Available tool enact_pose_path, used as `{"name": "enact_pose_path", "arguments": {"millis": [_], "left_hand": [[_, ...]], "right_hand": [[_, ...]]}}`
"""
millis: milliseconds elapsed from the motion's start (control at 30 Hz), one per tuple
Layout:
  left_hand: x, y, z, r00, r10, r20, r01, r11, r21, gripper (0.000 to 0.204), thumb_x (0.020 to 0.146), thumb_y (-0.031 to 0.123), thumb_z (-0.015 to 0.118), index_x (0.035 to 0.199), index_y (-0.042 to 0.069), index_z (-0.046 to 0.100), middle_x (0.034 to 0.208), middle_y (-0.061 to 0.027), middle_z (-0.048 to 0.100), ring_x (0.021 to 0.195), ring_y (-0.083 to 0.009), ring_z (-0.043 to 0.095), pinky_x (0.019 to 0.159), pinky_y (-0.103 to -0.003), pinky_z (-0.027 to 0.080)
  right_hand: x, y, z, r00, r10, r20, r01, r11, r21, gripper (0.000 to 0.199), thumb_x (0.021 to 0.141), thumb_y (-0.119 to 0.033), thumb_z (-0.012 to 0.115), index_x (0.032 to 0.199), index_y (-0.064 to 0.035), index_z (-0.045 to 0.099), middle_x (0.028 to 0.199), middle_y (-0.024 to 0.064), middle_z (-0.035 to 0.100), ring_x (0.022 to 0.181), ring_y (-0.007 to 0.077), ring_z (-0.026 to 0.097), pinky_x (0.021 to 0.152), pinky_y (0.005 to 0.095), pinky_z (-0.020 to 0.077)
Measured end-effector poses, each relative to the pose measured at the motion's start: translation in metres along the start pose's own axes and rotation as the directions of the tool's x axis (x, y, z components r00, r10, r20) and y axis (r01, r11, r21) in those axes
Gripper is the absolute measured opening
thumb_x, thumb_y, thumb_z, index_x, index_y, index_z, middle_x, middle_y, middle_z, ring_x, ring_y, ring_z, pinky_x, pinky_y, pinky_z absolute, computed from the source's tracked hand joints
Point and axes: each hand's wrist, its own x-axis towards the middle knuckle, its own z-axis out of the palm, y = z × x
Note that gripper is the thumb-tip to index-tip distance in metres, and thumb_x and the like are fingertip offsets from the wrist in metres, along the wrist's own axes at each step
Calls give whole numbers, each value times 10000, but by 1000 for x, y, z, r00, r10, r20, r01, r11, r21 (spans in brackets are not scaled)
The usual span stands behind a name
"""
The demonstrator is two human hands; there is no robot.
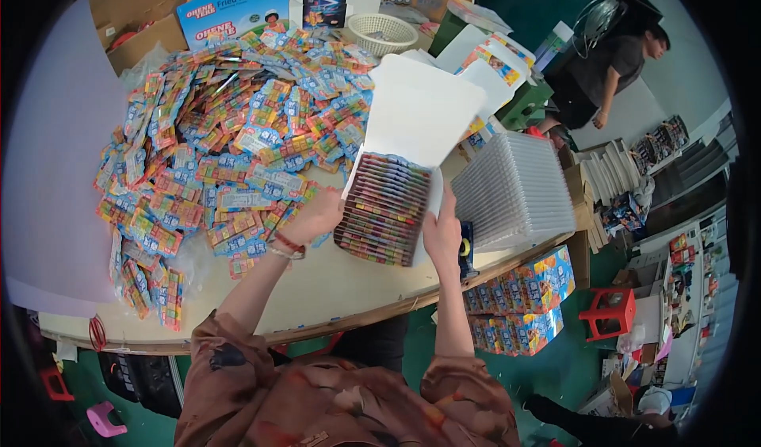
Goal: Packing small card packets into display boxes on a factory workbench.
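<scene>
A white cardboard box (436, 201) stands near the table's front edge with its lid flap (424, 106) raised. Neat overlapping rows of colourful flat packets (384, 209) fill it. My left hand (317, 215) grips the box's left side, its fingertips partly hidden behind the wall. On the opposite side my right hand (444, 229) holds the right wall, with the thumb toward me. A large heap of loose blue, red and yellow packets (261, 138) spreads over the table to the left of the box.
A stack of clear plastic trays (511, 197) stands right of the box. Behind are a white basket (382, 33) and a blue carton (234, 11). Packed colourful boxes (519, 288) stand below the table edge, near a red stool (609, 315). Another person (606, 70) is at the far right.
</scene>
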Motion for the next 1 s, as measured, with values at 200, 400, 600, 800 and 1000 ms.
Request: {"name": "enact_pose_path", "arguments": {"millis": [200,400,600,800,1000], "left_hand": [[-50,-42,-31,988,-125,96,96,961,261,273,890,194,453,873,-46,582,833,-236,636,808,-415,612,725,-496,482],[-86,-33,-34,989,-146,5,144,981,129,320,940,296,519,1111,36,593,817,-215,633,787,-383,620,685,-472,469],[-107,-27,-23,949,-300,-93,297,954,-46,476,960,265,522,1403,118,429,767,-205,620,711,-318,617,638,-392,464],[-124,-36,-15,951,-158,-267,58,936,-347,466,1000,319,460,1367,31,459,991,-214,671,902,-272,658,803,-317,483],[-126,-28,-6,927,-281,-249,180,915,-362,443,1010,305,445,1346,20,485,1039,-190,672,920,-231,647,822,-292,467]], "right_hand": [[-82,-47,26,986,77,147,-107,971,215,694,816,-58,505,1456,-78,239,630,223,591,610,432,591,591,511,453],[-84,-81,22,986,-156,-54,138,959,-249,225,855,-231,656,1042,-107,643,811,114,610,757,314,620,588,443,500],[-67,-81,58,874,-454,175,450,891,64,86,791,-89,651,833,-44,591,837,121,596,847,317,595,683,425,495],[-40,-84,48,886,-458,77,428,870,245,95,815,-100,644,840,-31,584,805,148,602,777,356,610,690,435,502],[4,-59,75,887,-438,149,462,849,-255,99,800,-57,580,893,-24,581,969,155,597,932,318,603,727,411,536]]}}
